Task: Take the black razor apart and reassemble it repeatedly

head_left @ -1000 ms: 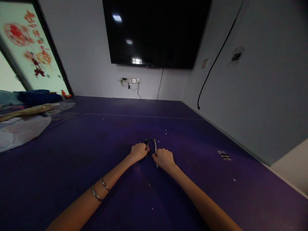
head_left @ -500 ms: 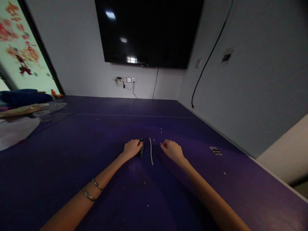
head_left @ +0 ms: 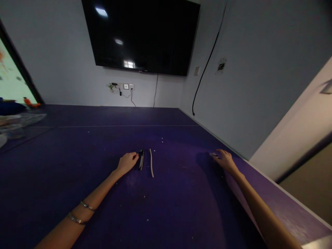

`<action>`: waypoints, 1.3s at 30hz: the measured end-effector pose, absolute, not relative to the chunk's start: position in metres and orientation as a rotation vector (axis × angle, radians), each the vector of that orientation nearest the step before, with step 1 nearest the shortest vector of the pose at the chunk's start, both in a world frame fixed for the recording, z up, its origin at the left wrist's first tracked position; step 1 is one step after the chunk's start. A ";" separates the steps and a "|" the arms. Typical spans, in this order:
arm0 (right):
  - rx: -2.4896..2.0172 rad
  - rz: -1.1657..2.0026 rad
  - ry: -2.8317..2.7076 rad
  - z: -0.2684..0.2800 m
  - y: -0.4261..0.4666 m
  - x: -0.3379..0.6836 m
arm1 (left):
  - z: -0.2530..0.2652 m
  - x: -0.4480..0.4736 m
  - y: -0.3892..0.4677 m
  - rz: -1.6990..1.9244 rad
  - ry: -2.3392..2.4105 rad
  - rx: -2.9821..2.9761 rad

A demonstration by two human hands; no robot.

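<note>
Two hands, well apart, over a purple desk [head_left: 178, 204]. With the left hand [head_left: 128, 161], pinches a dark piece [head_left: 141, 161] near its upper end, in a grip closed at the fingertips. Just to the right of that piece, apart from it: a pale strip [head_left: 151, 164], slightly bent, lying on the desk, free of both hands. With the right hand [head_left: 226, 159], reaches far out to a small packet [head_left: 212, 154] near the grey wall [head_left: 259, 86], with the fingers right at it. Cannot tell whether gripping the packet or only touching it, with part of it hidden. Looks midway, by judgement: strip laid out and unheld, dark piece not yet released, packet apparently not yet lifted. Shows no joining of strip and dark piece. Cannot judge how much remains beyond that.
</note>
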State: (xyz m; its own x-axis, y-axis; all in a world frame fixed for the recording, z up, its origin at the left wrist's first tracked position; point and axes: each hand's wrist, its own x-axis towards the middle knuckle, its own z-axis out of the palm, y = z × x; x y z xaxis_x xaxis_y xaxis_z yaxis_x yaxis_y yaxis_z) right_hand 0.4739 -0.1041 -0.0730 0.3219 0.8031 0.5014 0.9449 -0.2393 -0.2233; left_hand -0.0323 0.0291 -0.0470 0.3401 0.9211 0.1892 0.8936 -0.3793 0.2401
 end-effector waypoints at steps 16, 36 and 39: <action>-2.062 -0.091 -1.698 -0.096 -0.101 0.518 | -0.046 -0.032 0.025 0.448 1.652 2.524; -1.849 -0.146 -1.687 -0.076 -0.058 0.437 | -0.042 -0.027 0.017 0.405 1.706 2.469; -1.724 -0.076 -1.791 -0.070 -0.039 0.384 | -0.041 -0.026 0.016 0.408 1.702 2.461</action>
State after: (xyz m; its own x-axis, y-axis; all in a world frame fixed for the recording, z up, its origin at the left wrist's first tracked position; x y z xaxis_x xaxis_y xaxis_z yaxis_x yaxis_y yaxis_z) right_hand 0.3842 -0.0392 -0.0702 0.0682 0.8768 0.4760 0.9139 0.1365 -0.3822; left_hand -0.0264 0.0158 -0.0411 0.3304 0.9317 0.1509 0.8989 -0.3593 0.2506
